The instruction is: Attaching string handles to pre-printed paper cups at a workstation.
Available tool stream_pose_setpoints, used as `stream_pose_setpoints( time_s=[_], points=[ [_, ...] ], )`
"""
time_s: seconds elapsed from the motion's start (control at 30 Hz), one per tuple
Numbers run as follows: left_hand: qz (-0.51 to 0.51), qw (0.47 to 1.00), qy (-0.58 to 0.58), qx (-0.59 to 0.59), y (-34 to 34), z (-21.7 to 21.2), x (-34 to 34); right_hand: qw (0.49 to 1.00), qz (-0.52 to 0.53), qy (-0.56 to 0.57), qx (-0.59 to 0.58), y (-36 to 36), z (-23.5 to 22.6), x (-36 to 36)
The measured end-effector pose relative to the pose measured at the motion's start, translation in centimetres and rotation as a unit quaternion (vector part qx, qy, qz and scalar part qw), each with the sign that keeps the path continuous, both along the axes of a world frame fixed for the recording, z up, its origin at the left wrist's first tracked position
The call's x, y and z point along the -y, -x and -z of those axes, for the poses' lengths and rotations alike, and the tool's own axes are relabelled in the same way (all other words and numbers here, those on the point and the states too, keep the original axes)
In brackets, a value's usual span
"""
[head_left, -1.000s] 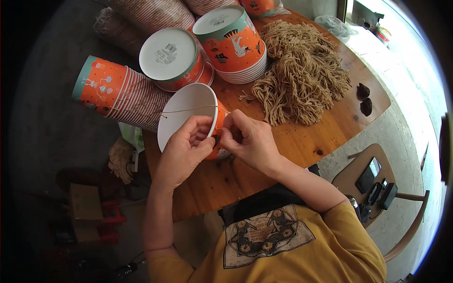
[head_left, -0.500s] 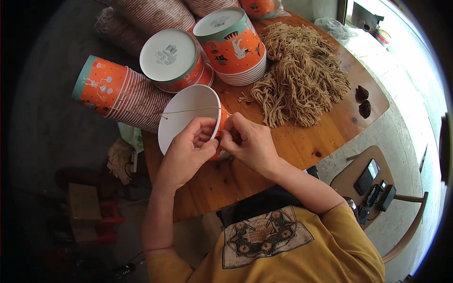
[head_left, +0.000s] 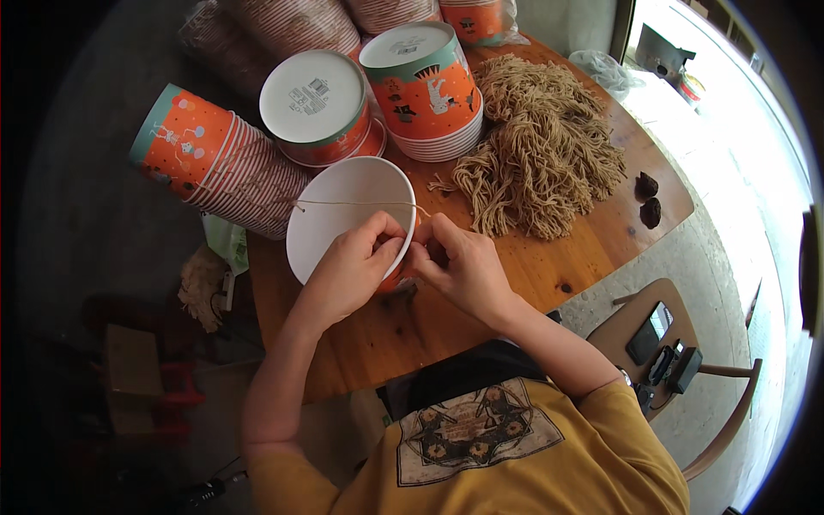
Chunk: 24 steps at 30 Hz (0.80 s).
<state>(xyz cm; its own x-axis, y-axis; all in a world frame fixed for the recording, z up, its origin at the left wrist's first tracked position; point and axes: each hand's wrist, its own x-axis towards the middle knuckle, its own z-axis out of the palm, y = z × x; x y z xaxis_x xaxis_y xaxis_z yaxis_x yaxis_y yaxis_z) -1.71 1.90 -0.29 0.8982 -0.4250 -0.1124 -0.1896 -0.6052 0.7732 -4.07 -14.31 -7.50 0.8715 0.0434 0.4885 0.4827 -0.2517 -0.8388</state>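
A paper bucket, white inside and orange outside, lies tipped on the table with its mouth toward me. A thin tan cord runs from a hole in its far-left wall, across the mouth and over the right rim. My left hand is inside the mouth by that rim, thumb and fingers pinched together; what they hold is hidden. Outside the same rim, my right hand pinches at the bucket's wall, where the cord comes down to its fingers. The fingertips themselves are mostly out of sight.
Upside-down stacked buckets and another stack stand behind. A stack on its side lies left. A heap of tan cords covers the table's right part, near two dark lumps. A chair at right holds a phone.
My left thumb has drawn back from over the rim to the inside of the bucket. My right hand stays pinched outside. The whole view has shifted slightly.
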Motion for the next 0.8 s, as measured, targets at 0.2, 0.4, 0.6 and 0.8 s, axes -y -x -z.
stream_pose_setpoints(
  time_s=[0.2, 0.4, 0.6, 0.8],
  points=[
    [-0.044, 0.981, 0.009, 0.188, 0.8, -0.8, -0.5, 0.992, -0.085, 0.088, 0.010, -0.2, -2.3, 3.1],
    [-0.078, 0.972, 0.223, -0.004, 0.2, -1.1, 0.3, 0.982, -0.170, 0.070, 0.038, -1.3, -5.0, 4.6],
    [-0.077, 0.950, 0.289, -0.095, -0.3, -0.8, 1.8, 0.965, -0.253, 0.063, 0.000, -3.6, -7.7, 3.7],
    [-0.056, 0.934, 0.298, -0.191, -1.1, -0.4, 1.0, 0.961, -0.262, 0.081, 0.040, -5.5, -8.4, 3.1]
  ],
)
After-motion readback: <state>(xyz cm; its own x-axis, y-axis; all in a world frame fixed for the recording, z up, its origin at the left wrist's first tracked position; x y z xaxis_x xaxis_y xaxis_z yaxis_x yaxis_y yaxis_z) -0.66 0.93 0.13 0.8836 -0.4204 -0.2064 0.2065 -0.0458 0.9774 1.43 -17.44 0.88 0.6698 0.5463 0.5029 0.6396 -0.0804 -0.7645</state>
